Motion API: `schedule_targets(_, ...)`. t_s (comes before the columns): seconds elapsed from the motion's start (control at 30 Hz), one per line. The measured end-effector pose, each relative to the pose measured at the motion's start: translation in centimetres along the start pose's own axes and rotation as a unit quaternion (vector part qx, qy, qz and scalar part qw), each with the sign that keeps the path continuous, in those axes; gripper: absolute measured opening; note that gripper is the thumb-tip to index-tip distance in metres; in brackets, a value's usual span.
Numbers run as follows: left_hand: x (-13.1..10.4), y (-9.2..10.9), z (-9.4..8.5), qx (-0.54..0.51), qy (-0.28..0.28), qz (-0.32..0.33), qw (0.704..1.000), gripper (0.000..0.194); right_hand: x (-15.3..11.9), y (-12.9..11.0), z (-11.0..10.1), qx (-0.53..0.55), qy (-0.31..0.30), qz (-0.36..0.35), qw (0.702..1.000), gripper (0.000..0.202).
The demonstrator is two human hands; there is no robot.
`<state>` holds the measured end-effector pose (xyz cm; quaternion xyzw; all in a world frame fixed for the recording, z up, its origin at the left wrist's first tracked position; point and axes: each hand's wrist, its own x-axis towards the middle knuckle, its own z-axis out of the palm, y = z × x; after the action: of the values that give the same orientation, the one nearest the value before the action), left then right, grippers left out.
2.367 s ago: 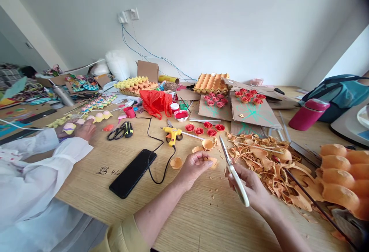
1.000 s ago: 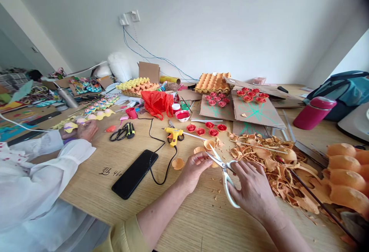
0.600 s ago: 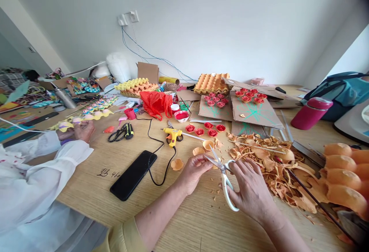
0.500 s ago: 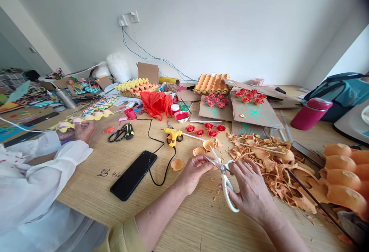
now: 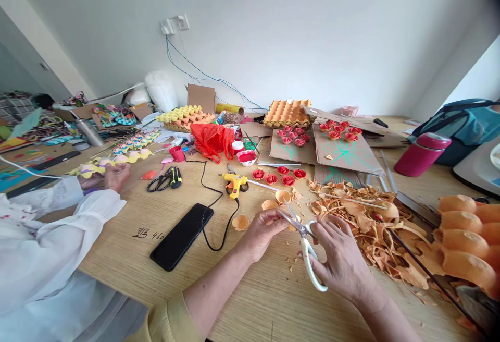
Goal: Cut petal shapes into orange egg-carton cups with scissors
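Note:
White-handled scissors (image 5: 311,266) are gripped in my right hand (image 5: 341,258), with fingers and thumb in the loops. The blades point up and left, slightly apart, at the fingertips of my left hand (image 5: 263,233). Those fingers are pinched together; what they hold is mostly hidden behind them and the blades. Just beyond are orange egg-carton cups (image 5: 282,196), and a petal-shaped orange cup (image 5: 240,222) lies left of my left hand. Small orange trimmings lie on the wooden table (image 5: 250,300) beneath the scissors.
A pile of orange scraps (image 5: 371,217) and an egg tray (image 5: 464,227) lie to the right. Leftward are a yellow glue gun (image 5: 235,184) with its cord and a black phone (image 5: 182,236). Red paper roses (image 5: 287,180) stand behind. A co-worker's hand (image 5: 116,176) is at far left.
The scissor handles have shifted slightly down and right with my right hand. My left hand stays nearly in place, still pinched. The co-worker's hands have moved slightly.

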<state>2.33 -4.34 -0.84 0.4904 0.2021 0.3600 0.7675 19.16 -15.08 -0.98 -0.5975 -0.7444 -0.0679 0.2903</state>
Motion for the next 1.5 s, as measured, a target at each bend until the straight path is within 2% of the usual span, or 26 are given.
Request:
schedule_targets(0.23, 0.1, 0.3, -0.6, 0.063, -0.025, 0.022, 0.997, 0.019, 0.0, -0.1, -0.4, 0.025, -0.005, -0.009, 1.0, 0.011)
schedule_targets(0.53, -0.2, 2.4, -0.4, 0.156, -0.05, 0.058, 0.985, 0.021, 0.1, -0.1, -0.6, 0.03, -0.017, -0.015, 0.999, 0.011)
schedule_targets(0.83, 0.1, 2.7, -1.3, 0.305, -0.046, 0.133, 0.942, 0.01, 0.0, 0.1, -0.6, 0.023, -0.024, -0.015, 0.999, 0.018)
schedule_targets(1.03, 0.1, 3.0, -0.9, 0.328, -0.031, 0.162, 0.93, 0.01, -0.1, 0.5, -0.3, 0.007, -0.032, -0.018, 0.999, 0.019)
schedule_targets(1.3, 0.4, 2.5, -1.1, 0.246, -0.028, 0.104, 0.963, 0.013, -0.2, 1.0, 0.6, 0.013, 0.011, 0.012, 1.0, 0.021)
schedule_targets(1.5, 0.3, 2.1, -1.0, 0.217, -0.031, 0.047, 0.975, 0.014, -0.2, 0.9, 0.5, 0.096, 0.033, 0.102, 0.99, 0.028)
